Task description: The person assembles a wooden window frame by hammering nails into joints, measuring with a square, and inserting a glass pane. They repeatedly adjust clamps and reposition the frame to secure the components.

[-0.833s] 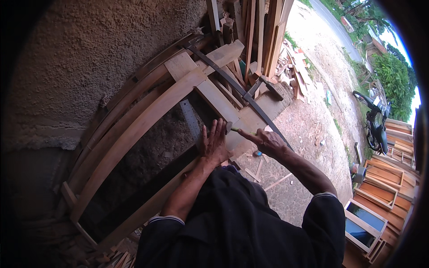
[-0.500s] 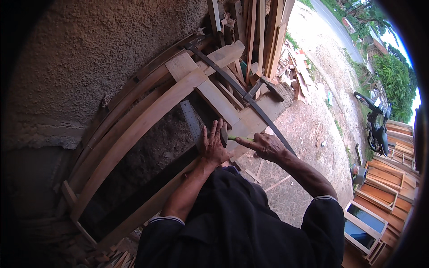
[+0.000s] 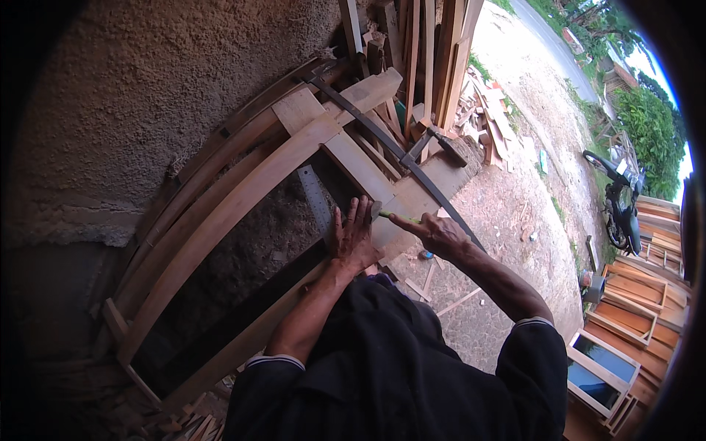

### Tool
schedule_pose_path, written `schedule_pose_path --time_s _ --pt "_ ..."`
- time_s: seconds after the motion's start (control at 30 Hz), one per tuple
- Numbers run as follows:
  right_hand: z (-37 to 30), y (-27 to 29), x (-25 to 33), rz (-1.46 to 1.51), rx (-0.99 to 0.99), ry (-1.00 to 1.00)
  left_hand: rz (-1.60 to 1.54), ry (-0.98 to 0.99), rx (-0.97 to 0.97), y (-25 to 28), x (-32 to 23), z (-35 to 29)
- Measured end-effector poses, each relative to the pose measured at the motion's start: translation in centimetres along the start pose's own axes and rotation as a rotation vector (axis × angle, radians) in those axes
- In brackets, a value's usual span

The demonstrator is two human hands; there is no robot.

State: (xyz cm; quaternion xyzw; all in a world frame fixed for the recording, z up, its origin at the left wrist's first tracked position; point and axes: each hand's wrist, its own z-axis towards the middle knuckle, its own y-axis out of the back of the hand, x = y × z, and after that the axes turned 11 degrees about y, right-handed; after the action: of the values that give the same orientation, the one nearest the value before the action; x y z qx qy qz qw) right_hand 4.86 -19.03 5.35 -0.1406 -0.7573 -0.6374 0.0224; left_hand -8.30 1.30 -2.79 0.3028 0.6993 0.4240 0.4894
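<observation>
My right hand is closed round the green handle of a small hammer, its index finger stretched along the handle. The hammer's dark head is close beside the fingers of my left hand. That left hand lies with its fingers stretched out on the near rail of a wooden frame, which has a curved long side. A metal ruler or square rests inside the frame next to my left fingers. Across the frame's far end lies a long dark bar clamp.
A rough wall rises at the left. Upright boards and a heap of wood scraps are at the back. A motorcycle stands far right, above wooden window frames. A small blue object lies on the ground.
My right hand has raised the hammer slightly, so its head is a little farther up and to the right. The left hand and frame have stayed in place.
</observation>
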Motion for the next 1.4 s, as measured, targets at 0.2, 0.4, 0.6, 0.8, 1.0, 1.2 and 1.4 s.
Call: schedule_pose_path --time_s 0.2,0.4,0.6,0.8,1.0,1.2,1.4 --pt "-0.3 0.3 0.0 -0.019 0.067 -0.115 0.109 0.024 -0.002 0.0 -0.3 0.1" --pt "-0.1 0.9 0.2 0.067 0.099 -0.060 -0.030 -0.032 -0.062 -0.1 0.1 -0.2" --pt "-0.1 0.9 0.2 0.049 0.083 -0.124 0.069 0.019 -0.009 0.3 -0.4 0.1" --pt "-0.5 -2.4 1.5 0.462 -0.431 -0.457 -0.022 -0.087 -0.140 -0.3 0.8 -0.3" --pt "-1.8 -8.2 6.3 1.163 -0.761 -0.631 0.043 -0.140 -0.197 2.2 4.5 -6.2" --pt "-1.5 -12.3 9.2 1.431 -0.544 -0.456 0.155 -0.154 0.084 3.9 8.1 -12.7" --pt "0.5 -13.3 9.8 1.409 -0.404 -0.311 0.070 -0.197 0.060 2.4 8.2 -12.7"
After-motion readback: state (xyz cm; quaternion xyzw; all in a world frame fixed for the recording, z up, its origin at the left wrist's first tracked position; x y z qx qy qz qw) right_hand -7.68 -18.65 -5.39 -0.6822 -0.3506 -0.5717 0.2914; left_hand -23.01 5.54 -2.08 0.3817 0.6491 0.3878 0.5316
